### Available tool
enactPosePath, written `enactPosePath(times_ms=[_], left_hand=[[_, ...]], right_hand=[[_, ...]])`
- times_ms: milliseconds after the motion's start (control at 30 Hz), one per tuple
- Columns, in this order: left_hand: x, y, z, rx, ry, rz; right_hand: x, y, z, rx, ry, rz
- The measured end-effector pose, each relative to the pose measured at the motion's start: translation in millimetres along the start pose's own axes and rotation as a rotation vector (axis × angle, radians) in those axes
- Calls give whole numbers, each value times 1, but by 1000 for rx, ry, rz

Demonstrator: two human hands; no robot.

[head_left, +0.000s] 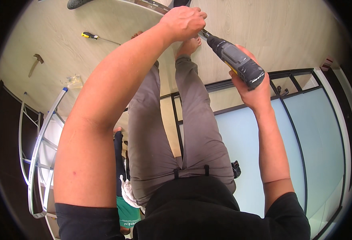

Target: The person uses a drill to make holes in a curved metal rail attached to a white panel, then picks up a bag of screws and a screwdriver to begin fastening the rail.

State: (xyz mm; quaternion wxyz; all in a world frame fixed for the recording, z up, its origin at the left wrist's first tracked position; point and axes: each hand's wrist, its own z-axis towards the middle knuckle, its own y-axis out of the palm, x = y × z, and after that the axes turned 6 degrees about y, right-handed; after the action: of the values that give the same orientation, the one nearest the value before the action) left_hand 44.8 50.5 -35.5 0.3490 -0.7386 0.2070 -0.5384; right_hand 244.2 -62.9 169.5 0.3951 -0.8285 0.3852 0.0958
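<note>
Fingers of the right hand (259, 95) wrap a black power drill (238, 59), its front end close beside the left hand (182, 22), whose fingers curl around something I cannot tell. A yellow-and-black screwdriver (90, 35) lies on the floor (272, 28).

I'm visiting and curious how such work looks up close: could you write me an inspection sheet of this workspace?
Surface: pale wood-look floor.
Job's things: black power drill; metal strip near the left hand.
Clutter: yellow-and-black screwdriver, hammer and clear plastic bag on the floor.
Hands: right hand grips the drill; left hand at its front end, hold unclear.
Cables: nothing seen.
Surroundings: metal ladder left, frosted panels right, another person in green at lower left.
</note>
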Motion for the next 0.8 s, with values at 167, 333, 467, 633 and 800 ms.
enactPosePath(times_ms=[167,333,467,633,800], left_hand=[[0,0,-3,-9,12,-17],[2,2,-4,-15,-12,-25],[2,0,-4,-20,-13,-16],[0,0,-4,-22,-6,-12],[0,1,-5,-1,-15,-20]], right_hand=[[0,-3,1,-19,13,8],[1,-1,-1,-36,52,18],[8,-2,3,-21,16,22],[2,-2,1,-31,35,18],[2,-2,3,-26,23,16]])
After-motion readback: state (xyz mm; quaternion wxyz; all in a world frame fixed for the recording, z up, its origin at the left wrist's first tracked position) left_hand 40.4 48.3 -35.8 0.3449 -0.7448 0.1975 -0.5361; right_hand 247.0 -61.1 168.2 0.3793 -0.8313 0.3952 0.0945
